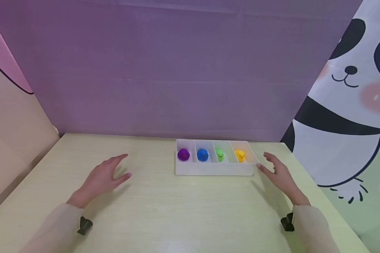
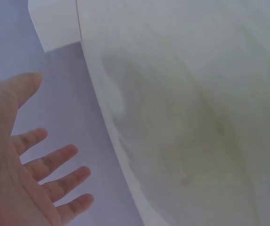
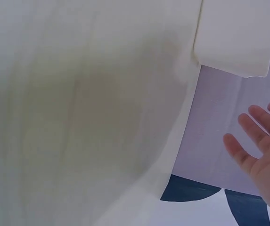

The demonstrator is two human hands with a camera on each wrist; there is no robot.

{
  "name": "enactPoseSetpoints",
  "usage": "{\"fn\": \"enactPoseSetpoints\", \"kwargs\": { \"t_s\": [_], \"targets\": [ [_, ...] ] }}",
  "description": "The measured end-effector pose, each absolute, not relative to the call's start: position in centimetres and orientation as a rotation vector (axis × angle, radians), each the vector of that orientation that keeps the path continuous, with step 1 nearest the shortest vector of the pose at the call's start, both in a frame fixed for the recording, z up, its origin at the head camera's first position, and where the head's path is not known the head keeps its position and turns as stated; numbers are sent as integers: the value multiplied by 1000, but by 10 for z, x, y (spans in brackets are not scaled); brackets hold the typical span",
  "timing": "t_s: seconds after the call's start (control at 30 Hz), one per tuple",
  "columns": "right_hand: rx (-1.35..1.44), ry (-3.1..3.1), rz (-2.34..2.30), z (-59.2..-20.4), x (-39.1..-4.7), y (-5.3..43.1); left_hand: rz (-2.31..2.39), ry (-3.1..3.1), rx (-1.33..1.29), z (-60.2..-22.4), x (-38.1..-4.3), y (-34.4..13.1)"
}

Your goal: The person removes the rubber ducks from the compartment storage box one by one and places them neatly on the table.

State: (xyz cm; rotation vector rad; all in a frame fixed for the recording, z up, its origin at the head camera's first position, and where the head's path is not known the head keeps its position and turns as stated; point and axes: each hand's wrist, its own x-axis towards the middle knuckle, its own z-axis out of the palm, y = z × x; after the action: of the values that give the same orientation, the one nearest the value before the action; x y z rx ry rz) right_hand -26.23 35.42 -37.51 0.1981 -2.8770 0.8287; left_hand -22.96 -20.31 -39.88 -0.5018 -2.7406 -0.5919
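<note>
The worktop (image 1: 161,214) has lots of room in front of the white tray (image 1: 215,170), which lies long ways, left to right, near the back edge. The right grip (image 1: 282,177) is just beside the tray's right end, the left grip (image 1: 99,181) farther off; both are spread and hold nothing. 4 little toys (image 1: 202,155) sit inside the tray.

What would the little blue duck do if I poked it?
The blue duck might roll or wobble, since it looks round. It probably wouldn't go far, because walls of the white tray surround it.
</note>
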Motion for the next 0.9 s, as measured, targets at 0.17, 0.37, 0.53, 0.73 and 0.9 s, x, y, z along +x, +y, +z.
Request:
{"fn": "enactPoseSetpoints", "kwargs": {
  "t_s": [0.17, 0.37, 0.53, 0.73, 0.9],
  "targets": [
    [201, -2852, 900, -377, -269, 356, -646, -2750, -500, -399, -234, -188],
    [201, -2851, 939, -382, -276, 357, -703, -2733, -514, -399, -240, -169],
    [210, -2829, 986, -383, -279, 356, -771, -2697, -528, -400, -246, -153],
    [250, -2795, 1009, -384, -281, 355, -830, -2653, -556, -397, -253, -134],
    [274, -2782, 1011, -386, -284, 354, -918, -2655, -555, -396, -259, -120]
  ]
}}
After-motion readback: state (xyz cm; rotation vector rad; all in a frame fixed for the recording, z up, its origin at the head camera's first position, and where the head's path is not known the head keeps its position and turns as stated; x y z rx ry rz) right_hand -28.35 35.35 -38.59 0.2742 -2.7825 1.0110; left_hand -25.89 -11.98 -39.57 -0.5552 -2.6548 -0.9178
